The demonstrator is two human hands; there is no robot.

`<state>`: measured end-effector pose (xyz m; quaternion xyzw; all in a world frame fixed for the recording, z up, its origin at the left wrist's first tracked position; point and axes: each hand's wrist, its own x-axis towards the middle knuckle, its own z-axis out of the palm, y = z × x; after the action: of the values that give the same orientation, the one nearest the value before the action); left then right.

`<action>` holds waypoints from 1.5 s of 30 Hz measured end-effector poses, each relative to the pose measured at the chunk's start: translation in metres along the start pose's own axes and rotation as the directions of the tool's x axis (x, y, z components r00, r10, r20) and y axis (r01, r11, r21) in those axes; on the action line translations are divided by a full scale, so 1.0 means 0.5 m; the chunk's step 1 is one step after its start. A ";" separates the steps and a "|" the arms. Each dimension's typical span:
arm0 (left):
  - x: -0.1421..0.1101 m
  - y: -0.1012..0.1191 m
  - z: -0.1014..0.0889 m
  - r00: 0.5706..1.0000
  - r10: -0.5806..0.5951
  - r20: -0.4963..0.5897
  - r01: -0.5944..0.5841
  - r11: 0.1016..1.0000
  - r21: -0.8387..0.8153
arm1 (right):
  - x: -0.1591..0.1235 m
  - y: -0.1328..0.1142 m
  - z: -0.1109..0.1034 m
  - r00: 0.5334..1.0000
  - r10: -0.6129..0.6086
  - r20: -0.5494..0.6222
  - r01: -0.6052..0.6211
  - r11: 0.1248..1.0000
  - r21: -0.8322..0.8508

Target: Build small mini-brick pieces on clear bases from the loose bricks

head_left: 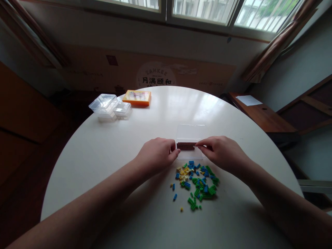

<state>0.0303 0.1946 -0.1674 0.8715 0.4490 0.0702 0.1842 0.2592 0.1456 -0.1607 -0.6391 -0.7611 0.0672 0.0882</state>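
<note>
A clear plastic box lies with its lid folded back on the table. Rows of small dark brown toy bricks sit packed together inside it. At the box's left edge, my left hand is closed, with thumb and curled fingers gripping that side. My right hand pinches at the right end of the brown rows, apparently on a brown brick mostly hidden by the fingertips. Just in front of the box is a loose pile of green toy bricks, mixed with blue bricks and yellow and cream ones.
On the round white table, stacked clear containers and a smaller clear box stand at the back left. Beside them is an orange box. A wooden desk with a paper sheet stands beyond the right edge.
</note>
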 end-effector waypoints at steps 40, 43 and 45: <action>-0.018 -0.005 -0.042 0.912 0.338 0.234 -0.348 0.938 0.001 | -0.058 -0.034 -0.009 0.921 -0.353 0.164 0.364 0.931 -0.041; -0.016 -0.005 -0.042 0.903 0.350 0.251 -0.360 0.933 -0.007 | -0.061 -0.036 -0.012 0.921 -0.350 0.170 0.363 0.930 -0.056; -0.015 -0.006 -0.040 0.900 0.354 0.253 -0.366 0.931 -0.002 | -0.061 -0.036 -0.013 0.925 -0.337 0.174 0.352 0.934 -0.059</action>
<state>0.0177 0.1952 -0.1495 0.9452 0.2550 -0.0174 0.2031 0.2483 0.1124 -0.1518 -0.4911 -0.8684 0.0679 0.0083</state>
